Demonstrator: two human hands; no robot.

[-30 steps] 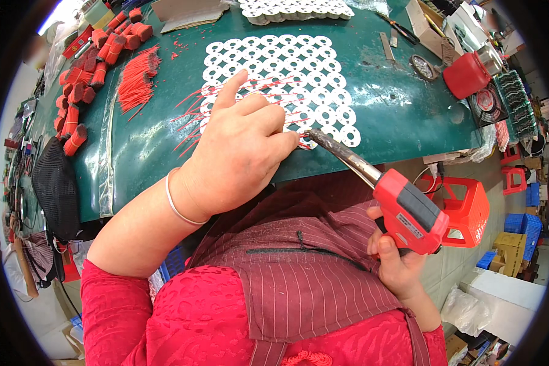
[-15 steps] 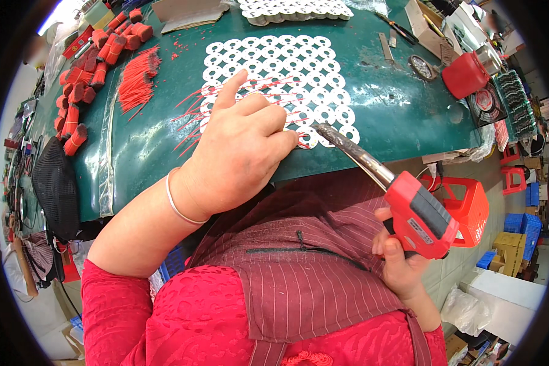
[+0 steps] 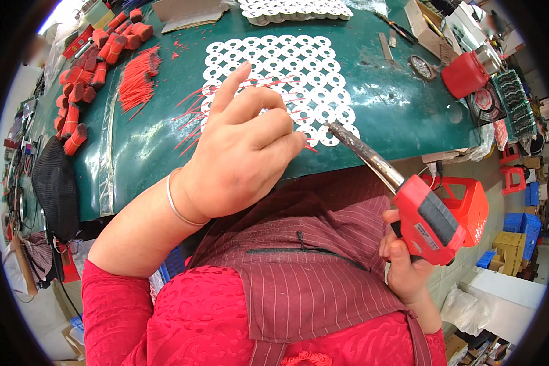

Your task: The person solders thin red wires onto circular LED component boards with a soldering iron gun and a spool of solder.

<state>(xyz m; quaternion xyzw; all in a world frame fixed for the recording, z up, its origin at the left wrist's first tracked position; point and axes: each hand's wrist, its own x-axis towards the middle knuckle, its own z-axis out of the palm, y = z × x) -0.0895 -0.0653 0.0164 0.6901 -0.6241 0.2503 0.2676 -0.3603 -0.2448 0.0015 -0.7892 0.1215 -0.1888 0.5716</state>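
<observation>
My left hand (image 3: 241, 146) is over the front of a sheet of white round discs with centre holes (image 3: 287, 49). Its index finger points away while the other fingers curl in a pinch. A short red wire end (image 3: 311, 148) sticks out at the pinching fingertips; the rest is hidden by the hand. Several red wires (image 3: 192, 113) lie across the discs on both sides of the hand. In my right hand (image 3: 402, 262) is a red and black soldering gun (image 3: 427, 219), gripped by its handle. Its dark metal tip (image 3: 335, 129) hovers at the sheet's front right discs.
Loose red wires (image 3: 138, 79) lie in a pile left of the sheet, beside several tied bundles (image 3: 73, 122). Another stack of discs (image 3: 293, 11) is at the back. On the right are a red container (image 3: 465, 74), a small round tin (image 3: 422, 67) and a fan (image 3: 487, 104).
The soldering gun has shifted right and slightly down, its tip moving off toward the edge discs. My left hand has moved a little right, with the red wire end at its fingertips.
</observation>
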